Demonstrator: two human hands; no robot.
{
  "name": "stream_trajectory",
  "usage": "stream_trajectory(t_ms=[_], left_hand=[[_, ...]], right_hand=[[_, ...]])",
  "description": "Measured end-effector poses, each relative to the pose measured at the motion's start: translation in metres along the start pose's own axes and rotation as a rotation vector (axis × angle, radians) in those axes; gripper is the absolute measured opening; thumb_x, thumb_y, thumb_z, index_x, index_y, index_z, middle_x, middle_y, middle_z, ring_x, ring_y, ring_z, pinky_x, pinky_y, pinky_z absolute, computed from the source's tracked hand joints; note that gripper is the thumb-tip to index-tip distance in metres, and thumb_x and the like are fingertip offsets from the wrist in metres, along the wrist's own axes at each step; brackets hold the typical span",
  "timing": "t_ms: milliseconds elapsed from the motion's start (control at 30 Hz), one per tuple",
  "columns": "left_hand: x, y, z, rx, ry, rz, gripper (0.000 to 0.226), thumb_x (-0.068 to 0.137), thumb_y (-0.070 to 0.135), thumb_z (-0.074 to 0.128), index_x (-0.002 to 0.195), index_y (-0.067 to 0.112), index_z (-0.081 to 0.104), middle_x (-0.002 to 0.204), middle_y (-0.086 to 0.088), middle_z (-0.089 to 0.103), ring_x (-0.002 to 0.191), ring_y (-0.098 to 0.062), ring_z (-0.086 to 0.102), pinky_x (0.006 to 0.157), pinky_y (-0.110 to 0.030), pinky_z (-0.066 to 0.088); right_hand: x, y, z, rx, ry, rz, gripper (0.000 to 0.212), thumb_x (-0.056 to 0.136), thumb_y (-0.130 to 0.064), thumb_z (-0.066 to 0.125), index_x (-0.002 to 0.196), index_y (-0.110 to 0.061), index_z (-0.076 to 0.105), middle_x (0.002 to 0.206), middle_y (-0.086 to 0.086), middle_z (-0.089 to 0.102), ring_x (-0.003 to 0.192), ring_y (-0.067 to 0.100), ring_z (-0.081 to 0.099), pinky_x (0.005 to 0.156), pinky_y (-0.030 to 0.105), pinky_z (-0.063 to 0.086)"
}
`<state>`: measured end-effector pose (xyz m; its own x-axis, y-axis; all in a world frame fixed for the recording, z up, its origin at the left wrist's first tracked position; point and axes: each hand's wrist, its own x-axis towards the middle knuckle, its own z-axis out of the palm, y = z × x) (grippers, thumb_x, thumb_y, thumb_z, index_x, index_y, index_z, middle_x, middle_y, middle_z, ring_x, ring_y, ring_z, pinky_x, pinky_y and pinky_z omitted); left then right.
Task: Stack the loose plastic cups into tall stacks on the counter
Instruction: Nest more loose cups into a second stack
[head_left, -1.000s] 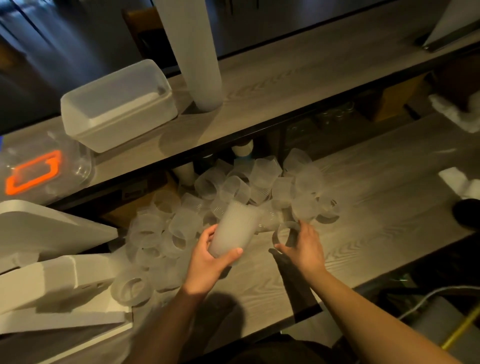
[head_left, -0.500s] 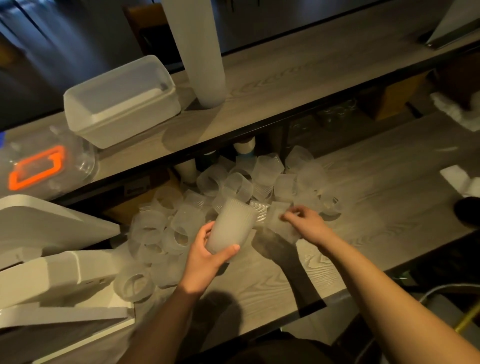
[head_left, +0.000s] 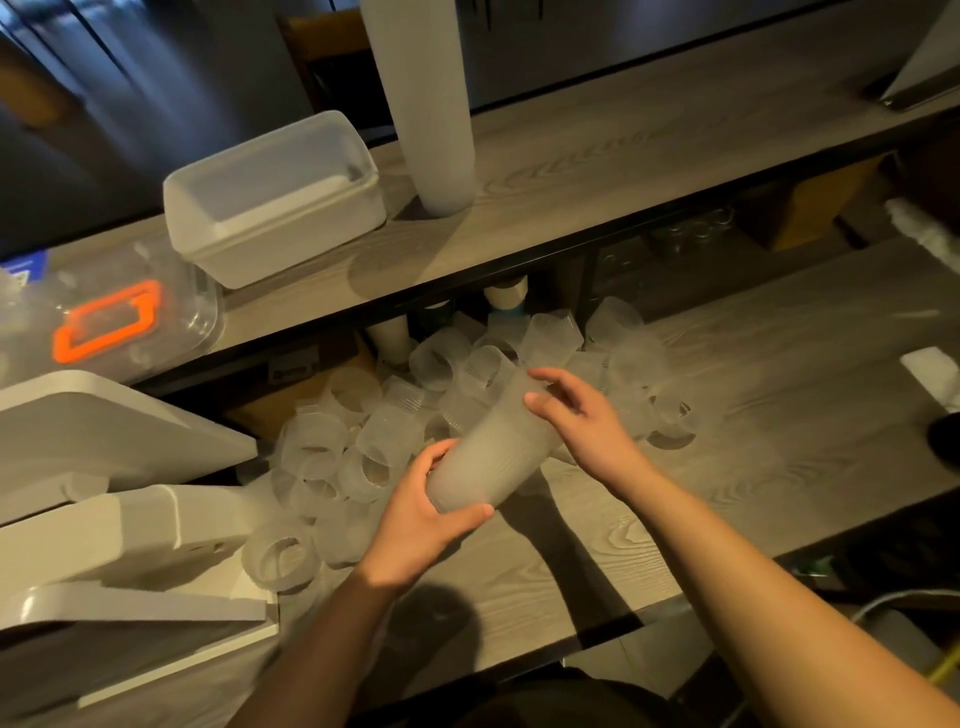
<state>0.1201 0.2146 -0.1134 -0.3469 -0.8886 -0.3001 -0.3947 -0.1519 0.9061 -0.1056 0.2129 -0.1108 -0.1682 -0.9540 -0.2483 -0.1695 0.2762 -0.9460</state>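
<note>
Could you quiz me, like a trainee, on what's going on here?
1. True or false: the left hand grips the held stack.
2. Where does the tall stack stand? A) upper shelf B) counter C) floor
3. Fill in: the tub at left has an ______ handle.

Key: 1 true. 2 A, on the shelf, beside the white box. 3 orange.

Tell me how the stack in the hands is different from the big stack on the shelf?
The held stack is short and tilted, gripped by the left hand; the tall stack stands alone, upright on the shelf, running out of view. Both are frosted plastic.
</note>
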Motion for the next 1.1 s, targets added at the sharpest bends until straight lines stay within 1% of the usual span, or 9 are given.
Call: stream_trajectory(t_ms=[233, 367, 433, 567, 667, 733, 800, 933, 1100], left_hand=[[-0.001, -0.002, -0.005, 0.052, -0.063, -0.018, 0.067, 0.073, 0.019, 0.087, 0.125, 0.038, 0.048, 0.124, 0.006, 0.052, 0.103, -0.002, 0.057, 0.069, -0.013, 0.052], [-0.001, 0.002, -0.003, 0.056, -0.049, -0.013, 0.07, 0.071, 0.028, 0.087, 0.128, 0.036, 0.047, 0.123, 0.009, 0.052, 0.107, -0.008, 0.058, 0.07, -0.015, 0.053], [-0.002, 0.002, -0.001, 0.062, -0.042, -0.022, 0.076, 0.064, 0.038, 0.086, 0.129, 0.036, 0.046, 0.122, 0.01, 0.053, 0.105, -0.008, 0.059, 0.069, -0.018, 0.055], [-0.004, -0.001, 0.006, 0.043, -0.053, -0.072, 0.084, 0.054, 0.05, 0.084, 0.127, 0.035, 0.047, 0.12, 0.008, 0.056, 0.103, -0.007, 0.06, 0.069, -0.018, 0.054], [-0.001, -0.002, 0.011, 0.033, -0.031, -0.118, 0.072, 0.071, 0.032, 0.088, 0.128, 0.032, 0.045, 0.12, 0.008, 0.055, 0.103, -0.008, 0.059, 0.068, -0.018, 0.053], [0.0, -0.002, 0.012, 0.004, 0.004, -0.14, 0.067, 0.077, 0.024, 0.083, 0.13, 0.032, 0.043, 0.12, 0.008, 0.054, 0.103, -0.011, 0.058, 0.067, -0.021, 0.053], [0.002, -0.002, 0.01, -0.005, 0.036, -0.131, 0.066, 0.078, 0.023, 0.083, 0.13, 0.032, 0.043, 0.119, 0.009, 0.053, 0.103, -0.012, 0.058, 0.065, -0.02, 0.053], [0.004, -0.005, 0.005, -0.019, 0.054, -0.13, 0.073, 0.074, 0.031, 0.085, 0.133, 0.03, 0.041, 0.12, 0.009, 0.053, 0.105, -0.013, 0.058, 0.064, -0.016, 0.053], [0.007, -0.009, 0.001, -0.033, 0.045, -0.163, 0.092, 0.052, 0.052, 0.081, 0.131, 0.03, 0.041, 0.121, 0.008, 0.054, 0.106, -0.012, 0.058, 0.067, -0.019, 0.053]], right_hand=[[0.002, 0.006, 0.012, 0.034, 0.079, 0.079, 0.054, 0.085, -0.061, 0.061, 0.13, -0.031, 0.058, 0.119, -0.003, 0.062, 0.113, 0.012, 0.057, 0.102, 0.037, 0.047], [-0.013, -0.004, 0.027, -0.009, -0.02, 0.046, 0.065, 0.087, -0.068, 0.046, 0.134, -0.023, 0.055, 0.129, 0.0, 0.051, 0.121, 0.013, 0.05, 0.092, 0.019, 0.039], [-0.016, -0.007, 0.029, -0.001, -0.098, 0.063, 0.075, 0.083, -0.073, 0.034, 0.135, -0.022, 0.055, 0.133, -0.002, 0.047, 0.124, 0.011, 0.046, 0.098, 0.021, 0.035], [-0.011, -0.002, 0.024, 0.097, -0.188, 0.138, 0.065, 0.099, -0.065, 0.023, 0.136, -0.024, 0.057, 0.134, -0.008, 0.054, 0.124, 0.005, 0.048, 0.107, 0.027, 0.032], [-0.002, 0.021, 0.024, 0.188, -0.005, 0.165, 0.057, 0.103, -0.055, 0.028, 0.137, -0.02, 0.057, 0.132, -0.003, 0.06, 0.121, 0.009, 0.054, 0.102, 0.028, 0.041], [0.005, 0.048, 0.017, 0.051, 0.2, 0.166, 0.046, 0.102, -0.047, 0.042, 0.136, -0.019, 0.055, 0.132, 0.001, 0.059, 0.119, 0.012, 0.055, 0.093, 0.023, 0.045], [0.009, 0.076, 0.007, -0.271, 0.272, 0.102, 0.046, 0.099, -0.037, 0.056, 0.14, -0.018, 0.051, 0.138, 0.001, 0.054, 0.128, 0.015, 0.049, 0.101, 0.027, 0.044], [0.019, 0.107, 0.0, -0.661, 0.155, -0.011, 0.071, 0.09, -0.03, 0.07, 0.15, -0.013, 0.038, 0.152, 0.004, 0.041, 0.142, 0.021, 0.034, 0.118, 0.04, 0.03], [0.03, 0.112, 0.003, -0.99, 0.071, -0.05, 0.081, 0.086, -0.032, 0.073, 0.151, -0.012, 0.029, 0.153, 0.007, 0.036, 0.142, 0.026, 0.029, 0.118, 0.039, 0.026]])
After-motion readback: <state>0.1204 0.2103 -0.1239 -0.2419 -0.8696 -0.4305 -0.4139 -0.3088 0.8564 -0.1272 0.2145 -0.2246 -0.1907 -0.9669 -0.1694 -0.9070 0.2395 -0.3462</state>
